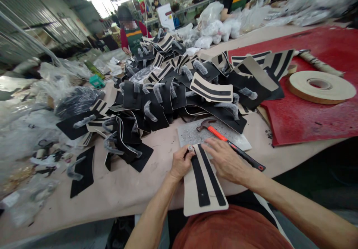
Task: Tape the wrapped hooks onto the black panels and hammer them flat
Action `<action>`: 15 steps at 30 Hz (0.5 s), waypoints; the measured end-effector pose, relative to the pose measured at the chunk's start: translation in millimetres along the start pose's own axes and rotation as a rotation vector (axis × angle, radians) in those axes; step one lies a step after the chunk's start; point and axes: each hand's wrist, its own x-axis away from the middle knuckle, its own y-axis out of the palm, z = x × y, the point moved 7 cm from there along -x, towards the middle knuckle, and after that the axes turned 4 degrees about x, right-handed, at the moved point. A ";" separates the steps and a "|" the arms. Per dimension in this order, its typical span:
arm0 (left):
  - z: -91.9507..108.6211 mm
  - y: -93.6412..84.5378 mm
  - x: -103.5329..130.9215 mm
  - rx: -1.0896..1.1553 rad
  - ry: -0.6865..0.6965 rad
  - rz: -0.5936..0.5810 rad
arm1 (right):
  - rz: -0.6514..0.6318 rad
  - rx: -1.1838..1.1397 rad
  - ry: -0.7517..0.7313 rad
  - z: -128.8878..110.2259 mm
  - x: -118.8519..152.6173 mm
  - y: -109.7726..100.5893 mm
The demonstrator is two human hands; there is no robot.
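A beige panel with two black strips point(188, 200) lies at the table's front edge, close to my body. My left hand point(181, 163) is closed on the panel's far left corner, thumb on top beside a small pale object. My right hand point(225, 159) rests over the far right part of the panel, its fingers spread apart. Just beyond the hands, a hammer point(216, 132) with a red and black handle lies partly on a grey plate point(187, 132). A large heap of black and beige panels point(156, 111) with plastic-wrapped handles is farther back.
A red sheet point(302, 118) covers the right side, with a roll of pale tape point(296, 81) on it. Clear plastic bags point(33, 125) fill the left. A single black panel point(86, 170) lies front left. Two people stand beyond the table.
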 end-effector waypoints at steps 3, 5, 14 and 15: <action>1.9 -0.8 -2.2 0.056 -0.053 0.029 | -0.159 -0.146 -0.161 -29.9 10.5 27.6; -5.3 -3.9 -4.3 0.190 -0.164 0.111 | -0.198 -0.178 -0.147 -30.8 15.3 37.9; -14.6 -25.4 -2.3 0.433 -0.297 0.338 | -0.130 -0.085 -0.236 -33.0 19.7 40.4; -12.9 -26.8 0.2 0.423 -0.288 0.329 | -0.116 -0.048 -0.245 -34.4 19.7 42.4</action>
